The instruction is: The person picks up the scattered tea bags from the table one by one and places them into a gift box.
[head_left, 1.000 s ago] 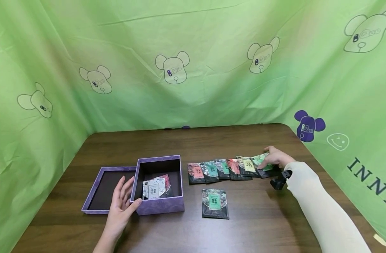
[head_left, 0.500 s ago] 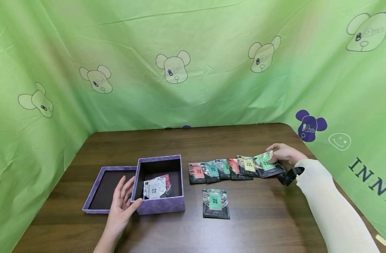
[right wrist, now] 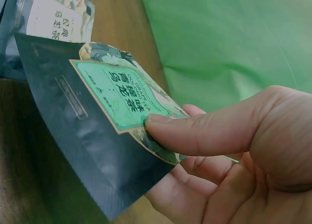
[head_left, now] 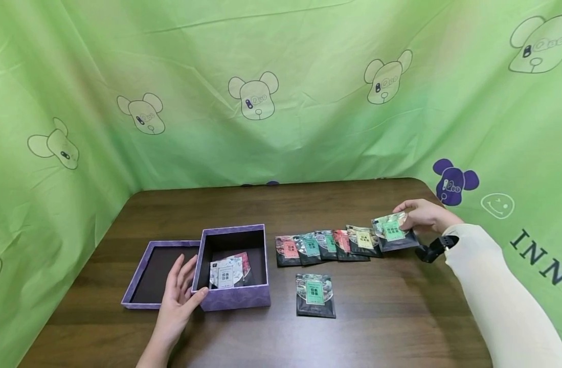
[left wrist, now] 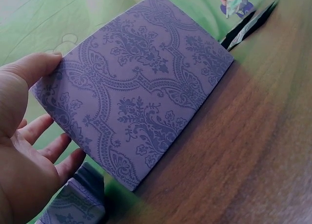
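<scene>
In the head view my right hand pinches a green-labelled tea packet by its right edge at the right end of the row, the packet lifted off the table. The right wrist view shows the thumb across the label of this tilted packet, fingers behind it. My left hand rests against the left front corner of the purple box, its fingers spread and fairly straight. Inside the box lie a white-labelled tea packet and a red one partly behind it.
Several overlapping tea packets form a row right of the box. Another green-labelled packet lies in front of them. The purple lid lies left of the box. A green curtain hangs behind the wooden table.
My right hand has taken hold of the green-labelled packet at the row's end and lifted it, moving slightly right and up. The left hand has stayed at the box.
</scene>
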Available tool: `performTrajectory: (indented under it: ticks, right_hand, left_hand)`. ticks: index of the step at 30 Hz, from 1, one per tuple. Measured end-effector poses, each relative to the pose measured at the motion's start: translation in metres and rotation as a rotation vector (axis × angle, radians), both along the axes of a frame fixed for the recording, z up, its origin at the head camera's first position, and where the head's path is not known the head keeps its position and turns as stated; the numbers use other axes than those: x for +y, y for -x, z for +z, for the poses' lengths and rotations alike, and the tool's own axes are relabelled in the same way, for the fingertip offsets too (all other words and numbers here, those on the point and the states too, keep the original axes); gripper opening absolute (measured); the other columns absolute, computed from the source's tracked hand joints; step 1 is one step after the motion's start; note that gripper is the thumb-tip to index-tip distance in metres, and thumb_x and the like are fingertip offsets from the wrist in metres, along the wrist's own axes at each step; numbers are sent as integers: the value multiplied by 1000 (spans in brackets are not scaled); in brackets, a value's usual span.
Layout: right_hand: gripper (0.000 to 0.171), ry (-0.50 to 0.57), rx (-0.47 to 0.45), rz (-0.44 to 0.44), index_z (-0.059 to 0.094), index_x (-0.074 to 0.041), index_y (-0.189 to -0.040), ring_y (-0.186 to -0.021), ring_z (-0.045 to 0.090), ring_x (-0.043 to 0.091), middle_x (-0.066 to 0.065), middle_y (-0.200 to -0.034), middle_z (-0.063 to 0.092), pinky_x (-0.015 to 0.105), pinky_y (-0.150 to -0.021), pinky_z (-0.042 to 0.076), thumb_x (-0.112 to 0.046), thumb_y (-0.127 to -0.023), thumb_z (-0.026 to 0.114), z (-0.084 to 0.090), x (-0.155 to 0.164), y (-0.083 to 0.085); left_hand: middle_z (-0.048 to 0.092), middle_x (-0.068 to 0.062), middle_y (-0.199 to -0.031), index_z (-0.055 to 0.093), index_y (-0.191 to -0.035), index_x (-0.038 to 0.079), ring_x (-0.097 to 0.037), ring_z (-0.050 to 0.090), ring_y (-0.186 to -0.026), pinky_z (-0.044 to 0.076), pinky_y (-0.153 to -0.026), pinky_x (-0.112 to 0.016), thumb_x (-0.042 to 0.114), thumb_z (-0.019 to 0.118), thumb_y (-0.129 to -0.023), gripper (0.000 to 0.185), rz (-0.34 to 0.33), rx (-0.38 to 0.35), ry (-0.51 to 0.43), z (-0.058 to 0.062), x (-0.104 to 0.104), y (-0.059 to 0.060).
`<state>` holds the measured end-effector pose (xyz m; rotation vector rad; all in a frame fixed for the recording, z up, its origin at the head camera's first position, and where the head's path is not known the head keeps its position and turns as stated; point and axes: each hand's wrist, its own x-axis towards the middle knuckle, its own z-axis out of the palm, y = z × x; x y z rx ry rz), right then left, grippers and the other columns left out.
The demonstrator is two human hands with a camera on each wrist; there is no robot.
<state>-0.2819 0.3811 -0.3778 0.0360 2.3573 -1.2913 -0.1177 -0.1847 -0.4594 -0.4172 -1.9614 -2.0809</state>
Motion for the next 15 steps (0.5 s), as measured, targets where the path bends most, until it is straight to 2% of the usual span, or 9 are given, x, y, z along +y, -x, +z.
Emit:
performTrajectory:
  ticks: [4,10,15]
  right_hand:
    - [57,12,17,8,38,17,-128,-68,59,13,4,-88,62,25,-54,48,12,-79,67,6,-3,0]
    - [55,42,12,17,38,15,-130,-75,62,15,5,-91,62,27,-60,53,12,-83,65,10,-11,2]
    - [54,40,43,26,38,15,-131,-76,61,15,5,-91,63,27,-59,52,10,-84,64,12,-17,3]
  left_hand:
    - [45,13,-146,17,-157,11,1,44,-131,39,-100,-16,-21,57,-87,87,-5,5,-8,0,0,0]
    - [45,14,-145,17,-157,11,2,44,-130,38,-100,-14,-20,57,-87,87,1,-4,3,-1,0,0]
    - [45,14,-145,16,-157,11,2,43,-130,37,-100,-14,-19,58,-87,86,4,-15,10,0,0,-1]
